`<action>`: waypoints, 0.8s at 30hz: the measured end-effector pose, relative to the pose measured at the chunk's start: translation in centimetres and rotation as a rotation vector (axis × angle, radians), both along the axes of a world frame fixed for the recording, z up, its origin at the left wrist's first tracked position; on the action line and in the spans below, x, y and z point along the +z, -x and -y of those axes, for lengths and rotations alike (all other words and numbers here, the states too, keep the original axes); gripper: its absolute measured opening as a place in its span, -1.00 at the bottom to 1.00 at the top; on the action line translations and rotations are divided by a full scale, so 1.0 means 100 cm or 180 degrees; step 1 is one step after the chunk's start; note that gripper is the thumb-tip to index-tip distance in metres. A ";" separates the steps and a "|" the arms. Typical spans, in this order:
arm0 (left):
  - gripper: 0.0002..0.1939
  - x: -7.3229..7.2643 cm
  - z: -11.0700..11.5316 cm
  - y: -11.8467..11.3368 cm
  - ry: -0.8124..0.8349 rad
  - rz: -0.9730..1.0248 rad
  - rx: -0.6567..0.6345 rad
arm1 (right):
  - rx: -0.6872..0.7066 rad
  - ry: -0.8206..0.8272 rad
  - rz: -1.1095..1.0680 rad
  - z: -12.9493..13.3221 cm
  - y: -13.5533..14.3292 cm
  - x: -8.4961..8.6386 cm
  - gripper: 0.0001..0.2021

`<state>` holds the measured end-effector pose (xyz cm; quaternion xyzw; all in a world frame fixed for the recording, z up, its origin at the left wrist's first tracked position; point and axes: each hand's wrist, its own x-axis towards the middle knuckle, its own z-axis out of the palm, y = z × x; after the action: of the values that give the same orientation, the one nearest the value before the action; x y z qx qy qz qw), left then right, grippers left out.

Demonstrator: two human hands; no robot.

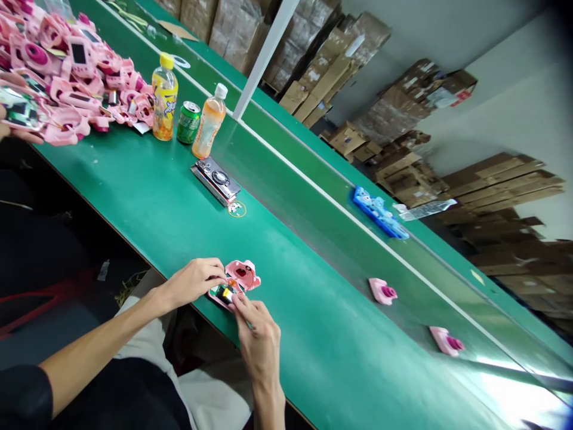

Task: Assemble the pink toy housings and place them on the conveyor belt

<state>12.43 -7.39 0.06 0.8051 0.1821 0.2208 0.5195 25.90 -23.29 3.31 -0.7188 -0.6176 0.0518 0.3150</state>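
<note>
An opened pink toy camera lies at the near edge of the green table. Its back half (218, 300) holds a green circuit board and a dark block with a yellow and white end. The pink front shell (244, 273) rests beside it, inner side up. My left hand (201, 279) has its fingers closed at the left side of the opened camera. My right hand (257, 325) pinches at the camera's right edge, near the yellow-ended block. What the left fingertips hold, if anything, is too small to make out.
A heap of pink camera parts (76, 74) covers the table's far left, where another person's hand (18, 134) holds one. Two drink bottles, a green can (188, 122) and a silver camera-like box (217, 180) stand beyond. Pink cameras (382, 291) lie on the conveyor belt.
</note>
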 end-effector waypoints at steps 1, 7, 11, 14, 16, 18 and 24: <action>-0.73 0.001 0.000 0.001 0.0000 -0.0037 -0.0011 | -0.0030 -0.0001 0.0041 0.000 0.003 -0.004 -0.70; -0.73 0.002 -0.001 0.003 -0.0110 -0.0062 -0.0078 | 0.0012 0.0144 0.0454 -0.007 0.009 -0.010 -0.69; -0.70 -0.003 0.000 0.009 -0.0718 -0.0053 -0.0494 | 0.0083 0.0375 0.0758 -0.006 0.007 -0.005 -0.68; -0.58 -0.006 0.001 0.012 -0.1271 -0.0148 -0.0624 | 0.0072 0.0366 0.1007 -0.002 0.012 -0.011 -0.64; -0.60 -0.006 0.002 0.012 -0.1597 -0.0214 -0.0650 | -0.0103 0.0159 0.1086 0.002 0.018 -0.022 -0.62; -0.62 -0.006 0.004 0.011 -0.1886 -0.0280 -0.0605 | -0.0383 -0.0150 0.1084 0.008 0.023 -0.034 -0.64; -0.61 -0.006 0.006 0.010 -0.2507 -0.0574 -0.0406 | -0.1121 -0.0457 0.0706 -0.009 -0.015 -0.008 -0.56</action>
<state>11.47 -8.01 -0.55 0.9683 0.0781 0.1696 0.1661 27.35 -22.39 2.52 -0.7926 -0.5155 -0.1275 0.2998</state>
